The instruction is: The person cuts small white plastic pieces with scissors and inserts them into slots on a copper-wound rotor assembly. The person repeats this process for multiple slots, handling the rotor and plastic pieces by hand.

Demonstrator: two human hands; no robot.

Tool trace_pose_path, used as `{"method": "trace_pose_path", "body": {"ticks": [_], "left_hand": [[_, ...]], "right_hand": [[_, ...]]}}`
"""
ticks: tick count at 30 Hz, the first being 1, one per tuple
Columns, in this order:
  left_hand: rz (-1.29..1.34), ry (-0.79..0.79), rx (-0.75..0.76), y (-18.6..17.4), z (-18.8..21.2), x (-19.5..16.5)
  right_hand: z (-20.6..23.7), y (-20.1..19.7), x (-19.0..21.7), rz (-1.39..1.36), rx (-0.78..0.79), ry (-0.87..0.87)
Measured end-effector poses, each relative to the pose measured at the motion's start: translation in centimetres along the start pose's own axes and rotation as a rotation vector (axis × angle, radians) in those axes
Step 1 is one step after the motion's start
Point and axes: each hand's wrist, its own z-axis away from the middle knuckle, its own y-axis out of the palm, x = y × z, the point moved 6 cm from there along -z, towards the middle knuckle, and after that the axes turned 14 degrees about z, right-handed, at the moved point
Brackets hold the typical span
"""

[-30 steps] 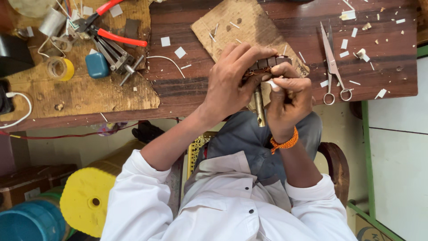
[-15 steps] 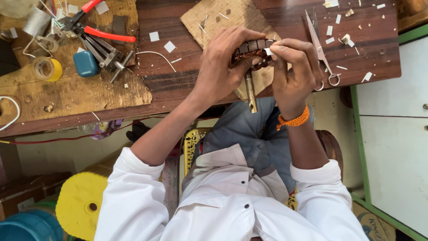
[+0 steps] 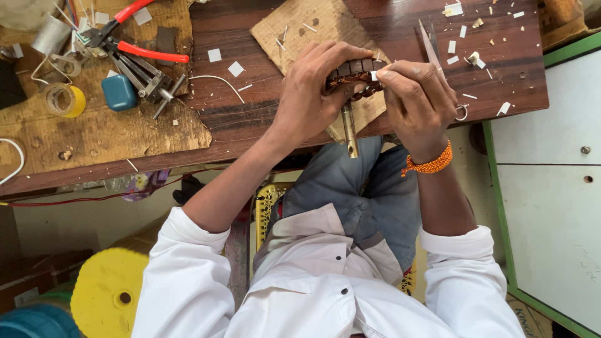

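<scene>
- Copper-wound and dark, the armature (image 3: 352, 74) sits above the edge of the wooden bench (image 3: 263, 119), held between both hands, its metal shaft (image 3: 349, 128) pointing down toward the person's lap.
- The left hand (image 3: 313, 94) is curled tight around the armature's left side, fingers wrapped over the top.
- The right hand (image 3: 416, 94) is closed at the armature's right end, thumb and forefinger pinching a small white slip (image 3: 374, 75) against the core.
- An orange bead bracelet (image 3: 429, 164) circles the right wrist; both arms wear rolled white sleeves.
- A cardboard piece (image 3: 300, 28) lies on the bench under and behind the hands.
- Scissors (image 3: 432, 44) lie just right of the right hand, partly hidden by it, with white paper scraps scattered around.
- Well to the left: red-handled pliers (image 3: 147, 50), a small teal box (image 3: 119, 92), a yellow tape roll (image 3: 62, 100), and a white wire (image 3: 216, 81).
- A yellow spool (image 3: 103, 294) stands on the floor at lower left.
</scene>
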Motion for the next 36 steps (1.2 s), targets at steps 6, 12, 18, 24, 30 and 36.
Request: {"method": "trace_pose_path", "body": {"ticks": [6,12,18,24,30,36], "left_hand": [[-0.017,0.009,0.002,0.1,-0.1,0.1],[-0.039,0.016,0.001,0.3,-0.2,0.5],[-0.062,0.012,0.009,0.4,0.0,0.3],[-0.074,0.002,0.03,0.6,-0.2,0.5],[-0.091,0.021,0.04,0.8,-0.3,0.4],[-0.094,0.013,0.062,0.9,-0.4,0.3]], "right_hand": [[0.4,0.5,-1.2,-0.113,-0.09,0.015],[0.1,0.4,-1.4,-0.101,0.069,0.087],[-0.6,-0.4,-1.2,-0.064,0.157,0.054],[-0.5,-0.6,-1.6,-0.17,0.123,0.102],[-0.7,-0.7,-1.1,-0.052,0.172,0.032],[-1.3,-1.1,-1.2,-0.176,0.238,0.137]]}}
